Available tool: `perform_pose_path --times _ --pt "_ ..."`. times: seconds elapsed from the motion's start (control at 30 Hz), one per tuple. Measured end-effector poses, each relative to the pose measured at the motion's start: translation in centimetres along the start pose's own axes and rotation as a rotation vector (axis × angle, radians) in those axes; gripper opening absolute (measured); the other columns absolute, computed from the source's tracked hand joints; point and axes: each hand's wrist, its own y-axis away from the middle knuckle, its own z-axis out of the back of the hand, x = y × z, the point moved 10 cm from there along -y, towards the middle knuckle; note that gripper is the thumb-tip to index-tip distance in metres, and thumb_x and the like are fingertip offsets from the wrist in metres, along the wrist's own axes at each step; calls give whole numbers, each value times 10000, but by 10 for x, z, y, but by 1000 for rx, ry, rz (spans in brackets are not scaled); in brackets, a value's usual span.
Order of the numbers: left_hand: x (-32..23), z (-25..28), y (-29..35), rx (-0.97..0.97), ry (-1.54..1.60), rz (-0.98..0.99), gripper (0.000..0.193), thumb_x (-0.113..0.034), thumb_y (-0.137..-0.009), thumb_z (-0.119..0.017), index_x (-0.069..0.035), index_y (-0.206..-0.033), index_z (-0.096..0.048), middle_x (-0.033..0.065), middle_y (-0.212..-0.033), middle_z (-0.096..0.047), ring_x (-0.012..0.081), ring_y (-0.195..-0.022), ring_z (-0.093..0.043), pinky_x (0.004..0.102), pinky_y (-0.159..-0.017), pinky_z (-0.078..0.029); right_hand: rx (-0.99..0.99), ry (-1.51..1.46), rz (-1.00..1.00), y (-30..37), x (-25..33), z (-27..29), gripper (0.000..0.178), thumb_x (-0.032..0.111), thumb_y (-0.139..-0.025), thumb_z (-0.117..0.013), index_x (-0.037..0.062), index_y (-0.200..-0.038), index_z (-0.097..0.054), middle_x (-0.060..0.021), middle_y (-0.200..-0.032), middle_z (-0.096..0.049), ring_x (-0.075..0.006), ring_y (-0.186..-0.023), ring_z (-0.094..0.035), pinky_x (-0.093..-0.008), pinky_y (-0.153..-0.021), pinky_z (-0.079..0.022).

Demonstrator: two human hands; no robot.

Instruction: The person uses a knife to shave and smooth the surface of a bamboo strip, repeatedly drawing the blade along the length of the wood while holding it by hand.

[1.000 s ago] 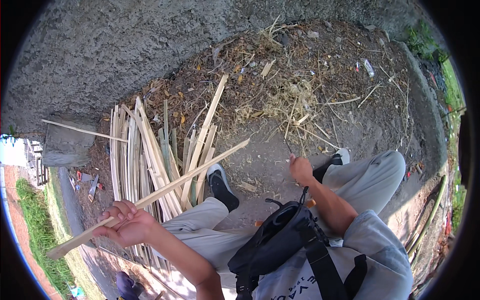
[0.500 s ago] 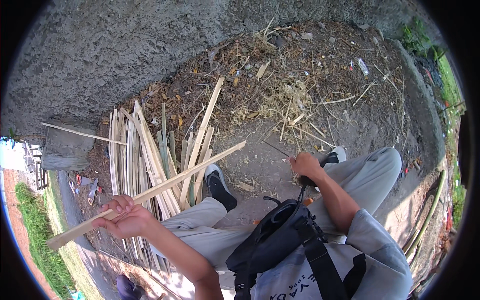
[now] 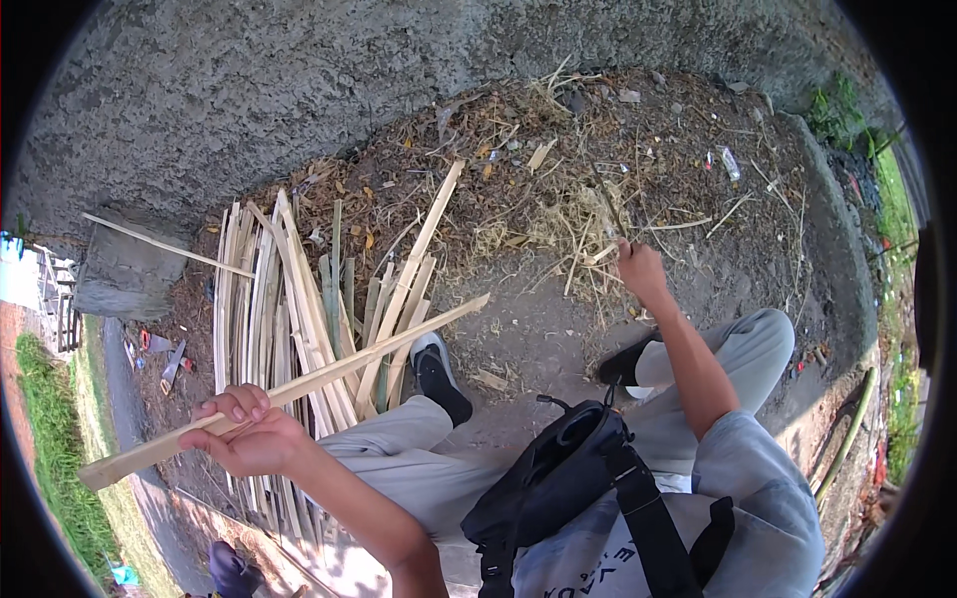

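In my left hand (image 3: 254, 436) lies a long, pale split-bamboo strip (image 3: 379, 349). The fingers curl over it with the palm turned up. It slants from the lower left to its far end above my left shoe. My right hand (image 3: 641, 269) is closed round the handle of a long knife (image 3: 607, 196), whose thin dark blade points away from me over the straw and shavings. The blade and the strip are apart. Most of the knife's handle is hidden in my fist.
A pile of bamboo strips (image 3: 239, 289) lies to my left, partly under the held strip. Shavings (image 3: 568, 224) and dry leaves cover the ground ahead, up to a rough concrete wall (image 3: 269, 90). A handsaw (image 3: 173, 365) lies far left. A black bag (image 3: 538, 473) hangs at my waist.
My right hand has moved up and away from me, swinging the knife from pointing left to pointing forward. My right leg has shifted slightly. The left hand still holds the strip in much the same place.
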Motion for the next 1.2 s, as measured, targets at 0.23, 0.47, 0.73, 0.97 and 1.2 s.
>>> perform_pose_path --times 0.23,0.47,0.73,0.97,1.2 --pt "7 -6 11 -190 -92 48 476 -529 -923 -423 -91 -767 -524 5 -512 -383 98 -423 -344 218 -415 -280 507 -906 -469 130 -18 -38 387 361 -912 -528 34 -704 -540 9 -539 -444 -76 -411 -420 -225 -363 -328" --pt "51 -49 30 -239 -105 150 490 -569 -891 -466 -87 -803 -475 8 -542 -372 102 -457 -355 230 -446 -305 547 -598 -315 115 -8 -79 487 403 -858 -565 -29 -633 -564 -106 -479 -533 -218 -441 -568 -365 -480 -463" --pt "91 -100 37 58 -238 262 353 -350 -964 -463 -13 -1069 -480 14 -716 -403 127 -700 -434 284 -722 -395 402 -484 -186 105 -21 -93 487 418 -841 -576 -31 -651 -577 -138 -522 -573 -244 -494 -616 -371 -528 -487" --pt "93 -117 44 480 -548 282 581 43 -869 -511 -46 -1351 -197 38 -962 -403 148 -901 -465 351 -944 -371 440 -456 -185 103 -19 -96 493 430 -800 -598 -53 -706 -623 -246 -636 -607 -394 -663 -633 -449 -665 -493" --pt "97 -114 33 590 -569 249 606 50 -823 -612 -59 -1307 -265 53 -967 -436 150 -890 -488 334 -878 -448 457 -424 -203 102 -20 -102 507 440 -793 -601 -62 -722 -625 -252 -669 -608 -403 -699 -627 -450 -671 -486"
